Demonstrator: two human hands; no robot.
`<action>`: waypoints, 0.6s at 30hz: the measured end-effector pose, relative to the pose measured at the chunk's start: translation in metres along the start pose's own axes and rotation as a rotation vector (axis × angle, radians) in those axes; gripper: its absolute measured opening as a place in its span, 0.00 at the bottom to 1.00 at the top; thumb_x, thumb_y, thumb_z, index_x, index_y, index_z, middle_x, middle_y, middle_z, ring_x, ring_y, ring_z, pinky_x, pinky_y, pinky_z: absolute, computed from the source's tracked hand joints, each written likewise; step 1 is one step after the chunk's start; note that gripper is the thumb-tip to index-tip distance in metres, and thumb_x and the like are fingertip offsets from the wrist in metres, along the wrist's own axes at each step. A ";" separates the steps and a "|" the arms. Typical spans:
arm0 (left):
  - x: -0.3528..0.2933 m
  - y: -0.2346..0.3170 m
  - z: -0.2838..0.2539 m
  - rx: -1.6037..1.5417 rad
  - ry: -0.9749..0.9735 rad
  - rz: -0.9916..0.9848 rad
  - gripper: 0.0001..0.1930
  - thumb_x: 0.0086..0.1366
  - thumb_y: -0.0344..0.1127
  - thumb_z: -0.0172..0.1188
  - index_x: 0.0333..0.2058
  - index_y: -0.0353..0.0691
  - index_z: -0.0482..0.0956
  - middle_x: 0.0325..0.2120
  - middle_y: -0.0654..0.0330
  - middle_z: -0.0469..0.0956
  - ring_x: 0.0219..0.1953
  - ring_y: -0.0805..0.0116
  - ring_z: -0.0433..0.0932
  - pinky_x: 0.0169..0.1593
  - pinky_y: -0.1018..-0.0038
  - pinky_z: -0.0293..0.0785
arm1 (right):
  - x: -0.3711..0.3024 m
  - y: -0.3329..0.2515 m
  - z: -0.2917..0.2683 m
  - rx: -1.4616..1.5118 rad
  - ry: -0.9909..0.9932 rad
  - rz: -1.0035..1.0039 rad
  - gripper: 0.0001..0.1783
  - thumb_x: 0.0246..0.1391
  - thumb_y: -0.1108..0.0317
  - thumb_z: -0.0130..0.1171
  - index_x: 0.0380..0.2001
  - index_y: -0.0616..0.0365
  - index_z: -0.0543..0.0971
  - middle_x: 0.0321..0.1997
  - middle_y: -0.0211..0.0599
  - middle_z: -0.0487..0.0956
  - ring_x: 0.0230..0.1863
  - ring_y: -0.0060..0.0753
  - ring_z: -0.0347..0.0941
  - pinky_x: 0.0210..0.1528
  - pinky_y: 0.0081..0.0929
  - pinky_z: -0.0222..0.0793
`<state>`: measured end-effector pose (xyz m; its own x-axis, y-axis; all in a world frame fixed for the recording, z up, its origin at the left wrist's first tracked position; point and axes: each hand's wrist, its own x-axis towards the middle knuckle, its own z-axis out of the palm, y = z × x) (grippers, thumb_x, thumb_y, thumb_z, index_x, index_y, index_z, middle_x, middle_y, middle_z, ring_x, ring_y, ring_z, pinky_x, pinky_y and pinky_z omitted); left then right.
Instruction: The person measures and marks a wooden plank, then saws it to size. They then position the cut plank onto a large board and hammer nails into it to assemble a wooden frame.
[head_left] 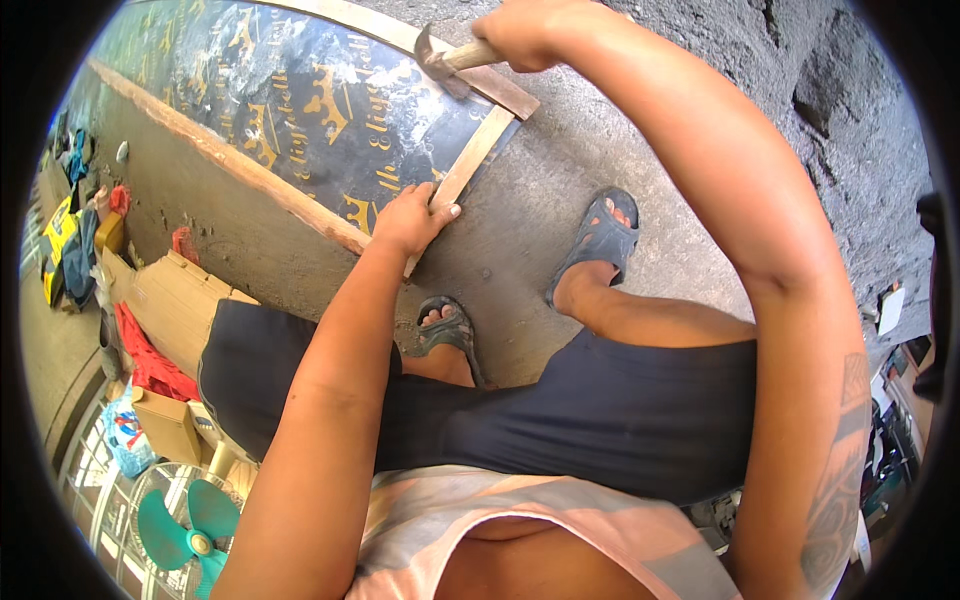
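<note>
My right hand [520, 35] is closed around the wooden handle of a claw hammer [437, 62]. The hammer's metal head is over the far right corner of a wooden frame [505, 92]; whether it touches the wood I cannot tell. A dark sheet with gold crown prints and whitish smears [330, 150] lies within the frame's strips. My left hand [408, 220] grips the short end strip [474, 155] near its close end, thumb on one side and fingers on the other. The long near strip [230, 155] runs away to the upper left.
My sandalled feet [605, 235] stand on the concrete floor [520, 260] near the frame. A rough grey wall [760, 90] rises at the right. At left are cardboard [180, 305], red cloth [150, 360], a box [165, 422] and a green-bladed fan [200, 541].
</note>
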<state>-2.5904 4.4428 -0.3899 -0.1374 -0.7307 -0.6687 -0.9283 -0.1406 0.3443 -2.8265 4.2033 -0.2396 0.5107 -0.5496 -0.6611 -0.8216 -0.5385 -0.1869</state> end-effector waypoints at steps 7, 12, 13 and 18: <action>-0.012 0.045 -0.005 0.266 -0.075 -0.081 0.36 0.67 0.64 0.68 0.53 0.35 0.73 0.53 0.44 0.82 0.53 0.42 0.85 0.56 0.51 0.83 | 0.026 -0.027 -0.017 -0.192 -0.106 0.064 0.17 0.60 0.68 0.65 0.52 0.54 0.88 0.51 0.46 0.89 0.48 0.47 0.88 0.47 0.47 0.82; -0.006 0.041 0.018 0.272 0.023 -0.221 0.32 0.66 0.60 0.71 0.51 0.38 0.73 0.50 0.45 0.84 0.51 0.43 0.87 0.52 0.52 0.85 | 0.039 -0.034 -0.021 -0.239 -0.120 0.034 0.17 0.61 0.67 0.66 0.53 0.54 0.89 0.53 0.45 0.89 0.50 0.47 0.88 0.49 0.48 0.82; -0.002 0.040 0.020 0.245 0.042 -0.224 0.32 0.67 0.60 0.70 0.51 0.38 0.72 0.49 0.45 0.84 0.50 0.43 0.87 0.52 0.52 0.84 | 0.041 -0.029 -0.019 -0.224 -0.085 0.008 0.17 0.61 0.67 0.66 0.53 0.55 0.89 0.54 0.45 0.89 0.50 0.47 0.88 0.49 0.48 0.83; 0.000 0.037 0.020 0.249 0.061 -0.160 0.29 0.67 0.59 0.70 0.49 0.38 0.74 0.48 0.47 0.85 0.49 0.44 0.87 0.51 0.51 0.84 | 0.039 -0.027 -0.004 -0.246 -0.107 0.015 0.20 0.61 0.65 0.68 0.55 0.53 0.87 0.54 0.42 0.89 0.56 0.47 0.85 0.57 0.48 0.80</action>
<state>-2.6314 4.4511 -0.3901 0.0312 -0.7523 -0.6580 -0.9937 -0.0941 0.0605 -2.7836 4.1935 -0.2570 0.4587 -0.4951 -0.7379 -0.7360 -0.6770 -0.0033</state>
